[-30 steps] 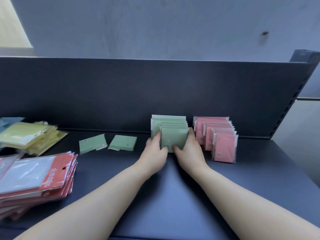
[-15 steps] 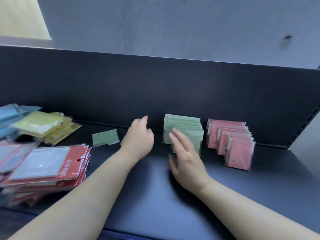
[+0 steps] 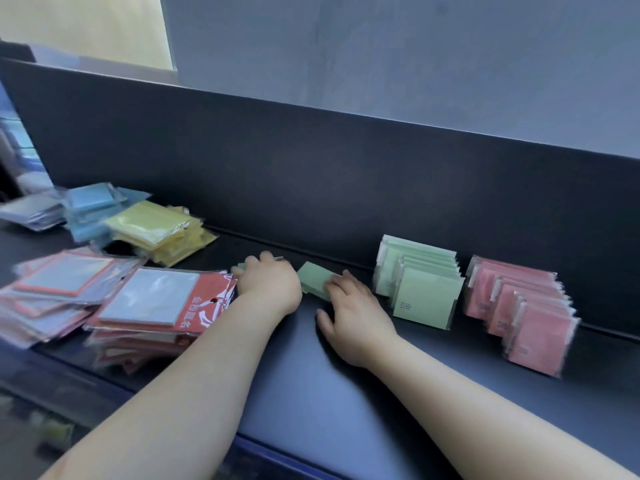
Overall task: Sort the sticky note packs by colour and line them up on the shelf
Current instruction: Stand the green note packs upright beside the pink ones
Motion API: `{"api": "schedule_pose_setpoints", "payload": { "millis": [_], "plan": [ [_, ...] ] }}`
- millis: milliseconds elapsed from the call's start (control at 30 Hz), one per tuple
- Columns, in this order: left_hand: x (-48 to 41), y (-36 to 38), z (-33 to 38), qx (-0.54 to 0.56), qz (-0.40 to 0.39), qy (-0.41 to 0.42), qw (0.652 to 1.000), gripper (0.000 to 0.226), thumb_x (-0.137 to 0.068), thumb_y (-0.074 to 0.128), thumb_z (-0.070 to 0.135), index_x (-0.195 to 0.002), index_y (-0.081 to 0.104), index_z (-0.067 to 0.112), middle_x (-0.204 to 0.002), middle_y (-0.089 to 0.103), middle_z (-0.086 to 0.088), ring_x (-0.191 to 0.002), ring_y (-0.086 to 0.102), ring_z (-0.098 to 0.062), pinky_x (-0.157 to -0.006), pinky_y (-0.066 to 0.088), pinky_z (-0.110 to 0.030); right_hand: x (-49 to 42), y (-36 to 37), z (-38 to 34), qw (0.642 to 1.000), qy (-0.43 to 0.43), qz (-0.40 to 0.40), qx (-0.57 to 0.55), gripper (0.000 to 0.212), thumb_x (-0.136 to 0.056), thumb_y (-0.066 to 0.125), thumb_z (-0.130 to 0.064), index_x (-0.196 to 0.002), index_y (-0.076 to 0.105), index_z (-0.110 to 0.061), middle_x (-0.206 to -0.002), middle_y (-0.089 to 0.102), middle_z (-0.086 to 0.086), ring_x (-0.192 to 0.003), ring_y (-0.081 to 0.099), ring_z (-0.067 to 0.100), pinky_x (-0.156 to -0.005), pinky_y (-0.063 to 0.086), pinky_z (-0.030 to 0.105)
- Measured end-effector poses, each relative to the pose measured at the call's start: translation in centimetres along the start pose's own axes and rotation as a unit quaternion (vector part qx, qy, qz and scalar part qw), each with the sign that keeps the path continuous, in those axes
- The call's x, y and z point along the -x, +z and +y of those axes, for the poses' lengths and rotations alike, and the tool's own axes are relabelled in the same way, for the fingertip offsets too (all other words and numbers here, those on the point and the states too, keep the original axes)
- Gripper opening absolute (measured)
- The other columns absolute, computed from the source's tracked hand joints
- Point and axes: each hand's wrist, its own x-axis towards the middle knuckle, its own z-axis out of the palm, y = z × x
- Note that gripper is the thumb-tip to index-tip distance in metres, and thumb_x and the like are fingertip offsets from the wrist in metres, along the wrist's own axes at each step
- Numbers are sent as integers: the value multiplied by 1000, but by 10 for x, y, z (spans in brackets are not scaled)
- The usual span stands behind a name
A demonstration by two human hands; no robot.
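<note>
On the shelf (image 3: pixel 346 410) the left hand (image 3: pixel 268 282) covers a loose green pack (image 3: pixel 240 267), grip unclear, while the right hand (image 3: pixel 353 317) touches a second pack (image 3: pixel 313 277) with straight fingers, left of the green row (image 3: pixel 422 282) and pink row (image 3: pixel 519 306).

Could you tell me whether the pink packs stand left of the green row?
No, the pink row stands right of the green row.

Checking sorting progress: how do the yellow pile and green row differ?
The green row stands upright in a line; the yellow pile lies flat in a loose heap. The green row sits beside the pink row; the yellow pile sits beside blue packs. Both are wrapped packs.
</note>
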Motion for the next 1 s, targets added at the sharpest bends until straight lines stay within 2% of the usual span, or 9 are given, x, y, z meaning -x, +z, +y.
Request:
{"api": "schedule_pose_setpoints", "payload": {
  "millis": [67, 133, 167, 233, 333, 500, 633, 833, 1000],
  "plan": [
    [2, 0, 1, 7, 13, 9, 1000, 42, -95, 39, 21, -136, 44, 12, -135, 37, -12, -124, 36, -32, -99, 35, -42, 5, 2, -1, 998, -13, 56, 15, 36, -91, 43, -37, -103, 62, -9, -113, 58, 11, -116, 52, 34, -97, 40, 36],
    [1, 3, 2, 29, 24, 17, 999, 41, -96, 38, 20, -135, 44, 9, -135, 35, -13, -126, 34, -32, -99, 35, -41, 9, 1, 0, 996, -9, 88, -2, 29, -87, 50, -37, -81, 58, -9, -92, 54, 8, -83, 57, 32, -71, 47, 34],
    [0, 4, 3, 36, 28, 20, 999, 41, -96, 38, 21, -135, 42, 7, -137, 33, -14, -129, 30, -33, -102, 32, -43, 10, -1, 0, 996, -3, 84, -13, 27, -86, 56, -36, -81, 56, -9, -95, 52, 8, -80, 55, 30, -68, 44, 32],
    [-1, 6, 2, 53, 9, 20, 998, 47, -94, 41, 22, -138, 35, 6, -146, 26, -16, -139, 20, -36, -108, 25, -48, 12, -5, -1, 998, 11, 58, -33, 27, -86, 62, -36, -88, 54, -10, -113, 49, 6, -91, 53, 27, -73, 39, 28],
    [-1, 5, 2, 53, -29, 32, 998, 49, -90, 46, 24, -134, 34, 10, -142, 37, -16, -132, 32, -35, -103, 30, -48, 15, -12, -6, 997, 41, 22, -63, 27, -84, 60, -31, -102, 53, -12, -128, 43, 5, -112, 46, 26, -91, 37, 27],
    [5, 2, 5, 62, -37, 67, 995, 53, -87, 56, 39, -131, 41, 13, -132, 42, -11, -124, 38, -33, -96, 37, -43, 30, -41, -4, 985, 109, -116, -60, 71, -78, 61, -27, -141, 28, -21, -127, 45, 4, -120, 35, 24, -100, 35, 31],
    [12, 1, 15, 78, -58, 105, 990, 61, -78, 65, 49, -124, 50, 12, -126, 49, -11, -115, 48, -30, -80, 40, -33, 49, -56, 8, 972, 158, -164, -61, 93, -74, 65, -24, -150, 11, -24, -131, 39, 5, -128, 28, 24, -103, 37, 33],
    [20, 2, 29, 180, -64, 128, 973, 67, -70, 75, 49, -115, 41, 13, -115, 51, -6, -98, 54, -23, -71, 42, -30, 71, -56, 27, 964, 224, -67, -130, 94, -74, 63, -21, -151, 8, -22, -134, 32, 5, -130, 24, 23, -105, 28, 27],
    [27, 4, 40, 245, -47, 142, 958, 69, -66, 78, 54, -109, 40, 16, -112, 38, -2, -99, 51, -23, -79, 44, -31, 81, -52, 46, 952, 252, 80, -155, 96, -77, 64, -20, -151, 3, -19, -131, 29, 6, -125, 24, 24, -102, 20, 22]
  ]
}}
